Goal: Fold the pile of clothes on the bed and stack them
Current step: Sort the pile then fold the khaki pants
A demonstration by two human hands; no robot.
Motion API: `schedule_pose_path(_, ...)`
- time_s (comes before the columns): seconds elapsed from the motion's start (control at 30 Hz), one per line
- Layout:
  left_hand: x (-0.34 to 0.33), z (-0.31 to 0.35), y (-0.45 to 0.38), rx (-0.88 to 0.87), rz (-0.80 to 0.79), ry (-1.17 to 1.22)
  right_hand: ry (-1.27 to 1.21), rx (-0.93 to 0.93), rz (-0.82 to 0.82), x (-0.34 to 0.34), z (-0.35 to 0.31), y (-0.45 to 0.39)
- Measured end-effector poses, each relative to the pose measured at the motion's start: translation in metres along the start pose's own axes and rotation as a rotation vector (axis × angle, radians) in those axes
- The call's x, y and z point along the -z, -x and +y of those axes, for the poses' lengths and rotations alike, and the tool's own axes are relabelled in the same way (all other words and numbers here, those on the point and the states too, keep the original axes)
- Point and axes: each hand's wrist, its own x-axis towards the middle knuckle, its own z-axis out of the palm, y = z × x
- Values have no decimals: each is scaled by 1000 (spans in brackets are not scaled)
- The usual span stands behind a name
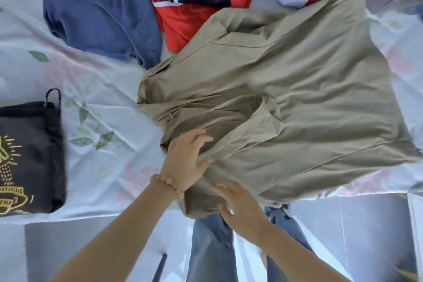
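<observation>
Both hands, the left hand (186, 155) spread flat and the right hand (238, 204) pinching cloth, work the khaki shirt (286, 103) beside the folded black garment (29, 158); smoothing wrinkles first should sharpen the fold.

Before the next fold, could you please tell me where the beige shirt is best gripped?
Probably at the two near corners of the beige shirt, from the bed's near edge. It lies spread with its near end bunched under the left hand and right hand, so both already reach there.
</observation>
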Motion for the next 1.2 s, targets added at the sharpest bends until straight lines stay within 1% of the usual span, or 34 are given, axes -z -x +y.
schedule_pose_path(0.07, -35, 23, 3, 96, -104, -123, 90, -49, 73, 19, 31, 23)
schedule_pose_path(0.1, -50, 28, 1, 155, -119, -170, 142, -79, 102, 28, 46, 33)
schedule_pose_path(0.13, -60, 31, -3, 200, -94, -177, 197, -106, 119, 36, 62, 41)
schedule_pose_path(0.2, -72, 29, -14, 295, 28, -100, 294, -147, 96, 47, 89, 51)
schedule_pose_path(0.23, -74, 25, -20, 338, 70, -36, 345, -147, 55, 50, 102, 55)
schedule_pose_path(0.3, -71, 17, -29, 350, 101, 156, 438, -124, -47, 52, 122, 59)
schedule_pose_path(0.33, -66, 15, -28, 359, 136, 290, 460, -106, -85, 52, 129, 60)
schedule_pose_path(0.37, -61, 13, -25, 402, 202, 459, 470, -89, -108, 51, 134, 61)
schedule_pose_path(0.43, -45, 8, -11, 500, 403, 911, 483, -59, -127, 50, 139, 62)
schedule_pose_path(0.5, -27, -7, 8, 509, 606, 1367, 483, -45, -133, 50, 143, 61)
schedule_pose_path(0.57, -13, -30, 29, 500, 753, 1669, 471, -34, -141, 51, 145, 60)
schedule_pose_path(0.6, -8, -42, 42, 543, 855, 1768, 462, -28, -142, 52, 147, 60)
schedule_pose_path(0.63, -5, -51, 54, 624, 980, 1850, 454, -22, -140, 51, 148, 60)
schedule_pose_path(0.67, -6, -56, 66, 714, 1097, 1878, 451, -16, -135, 50, 150, 61)
schedule_pose_path(0.7, -11, -60, 77, 810, 1179, 1843, 453, -10, -129, 48, 152, 62)
schedule_pose_path(0.73, -18, -60, 86, 888, 1211, 1789, 458, -7, -123, 47, 154, 63)
schedule_pose_path(0.8, -38, -54, 100, 993, 1181, 1662, 465, -5, -110, 43, 156, 65)
schedule_pose_path(0.87, -62, -38, 108, 1106, 1080, 1509, 426, 4, -81, 38, 156, 68)
schedule_pose_path(0.9, -75, -28, 111, 1144, 1024, 1456, 362, 1, -51, 35, 155, 71)
schedule_pose_path(0.97, -102, -6, 114, 1161, 876, 1365, 190, -8, 76, 30, 150, 79)
schedule_pose_path(1.03, -125, 11, 113, 1134, 654, 1291, 57, -47, 239, 24, 148, 90)
schedule_pose_path(1.1, -139, 18, 106, 1119, 509, 1214, -106, -179, 370, 14, 146, 99)
schedule_pose_path(1.17, -141, 14, 100, 1152, 479, 1106, -377, -407, 443, 7, 145, 100)
schedule_pose_path(1.2, -141, 10, 100, 1151, 501, 1079, -537, -539, 466, 5, 146, 97)
